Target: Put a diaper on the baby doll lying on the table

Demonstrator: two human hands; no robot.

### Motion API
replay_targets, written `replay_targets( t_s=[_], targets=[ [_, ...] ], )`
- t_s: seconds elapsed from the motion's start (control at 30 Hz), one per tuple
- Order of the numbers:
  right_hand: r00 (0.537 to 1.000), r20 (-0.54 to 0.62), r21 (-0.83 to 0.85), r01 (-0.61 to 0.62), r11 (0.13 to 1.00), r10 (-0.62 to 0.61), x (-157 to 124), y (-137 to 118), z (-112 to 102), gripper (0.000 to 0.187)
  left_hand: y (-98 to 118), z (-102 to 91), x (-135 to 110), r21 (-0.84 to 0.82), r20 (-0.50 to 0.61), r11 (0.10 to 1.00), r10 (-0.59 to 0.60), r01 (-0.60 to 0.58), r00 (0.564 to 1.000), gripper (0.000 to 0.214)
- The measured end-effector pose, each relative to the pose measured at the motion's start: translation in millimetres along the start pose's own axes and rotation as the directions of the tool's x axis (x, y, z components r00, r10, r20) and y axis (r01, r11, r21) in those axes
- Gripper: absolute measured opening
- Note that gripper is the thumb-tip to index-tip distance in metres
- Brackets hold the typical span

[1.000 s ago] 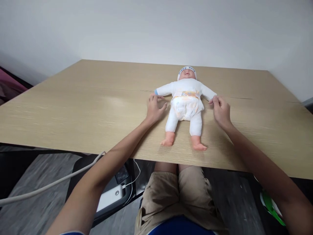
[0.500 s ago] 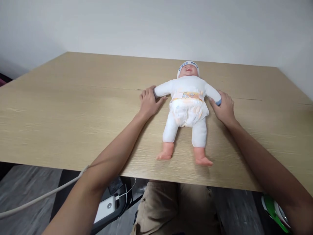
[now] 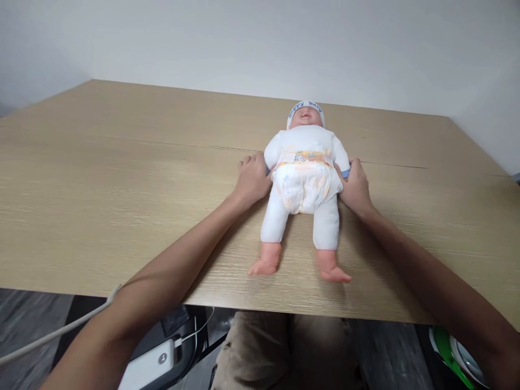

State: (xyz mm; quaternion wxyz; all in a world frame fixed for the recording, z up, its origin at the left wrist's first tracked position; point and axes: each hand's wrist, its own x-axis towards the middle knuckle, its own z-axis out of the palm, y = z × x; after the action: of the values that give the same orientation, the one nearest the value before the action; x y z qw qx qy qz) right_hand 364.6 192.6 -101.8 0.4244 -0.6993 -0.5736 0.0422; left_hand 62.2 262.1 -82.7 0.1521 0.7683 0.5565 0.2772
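Doll (image 3: pixel 303 179) lies face up on the table (image 3: pixel 122 179), head toward the wall and bare feet toward the near edge, dressed in a white suit with a diaper (image 3: pixel 304 184) around its middle and a white cap (image 3: pixel 305 106) on its head. Both hands press in at its sides: the left hand (image 3: pixel 252 180) is closed around the doll's arm on that side, at the waist, and the right hand (image 3: pixel 355 183) grips the opposite arm, a blue cuff just showing above its fingers. The arms lie tucked tight against the torso, so the step in hand looks like gathering the doll by its sides, either to steady or to lift it. A lift from here would call for even pressure from both hands, since the soft body may sag at the middle and the legs hang free. A white cable (image 3: pixel 60 330) trails below the table's near edge, beside a white device (image 3: pixel 152 368).
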Motion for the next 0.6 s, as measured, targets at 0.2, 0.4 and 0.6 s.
replay_targets(
  t_s=[0.2, 0.4, 0.6],
  targets=[
    [0.999, 0.033, 0.123, -0.036, 0.992, 0.032, -4.3, -12.7, -4.3, 0.049, 19.4, -25.6, -16.7, -0.106, -0.039, 0.994, -0.015, 0.010, 0.999, 0.042],
    [0.987, 0.161, 0.222, -0.044, 0.974, 0.008, -20.0, -30.6, -46.9, 0.051, 53.3, -65.5, -76.0, -0.145, -0.152, 0.988, -0.072, 0.050, 0.986, 0.039],
    [0.947, 0.315, 0.346, -0.047, 0.937, -0.069, -77.1, -54.6, -125.9, 0.052, 83.5, -100.2, -244.2, -0.125, -0.142, 0.986, -0.131, 0.114, 0.981, 0.036]
  ],
)
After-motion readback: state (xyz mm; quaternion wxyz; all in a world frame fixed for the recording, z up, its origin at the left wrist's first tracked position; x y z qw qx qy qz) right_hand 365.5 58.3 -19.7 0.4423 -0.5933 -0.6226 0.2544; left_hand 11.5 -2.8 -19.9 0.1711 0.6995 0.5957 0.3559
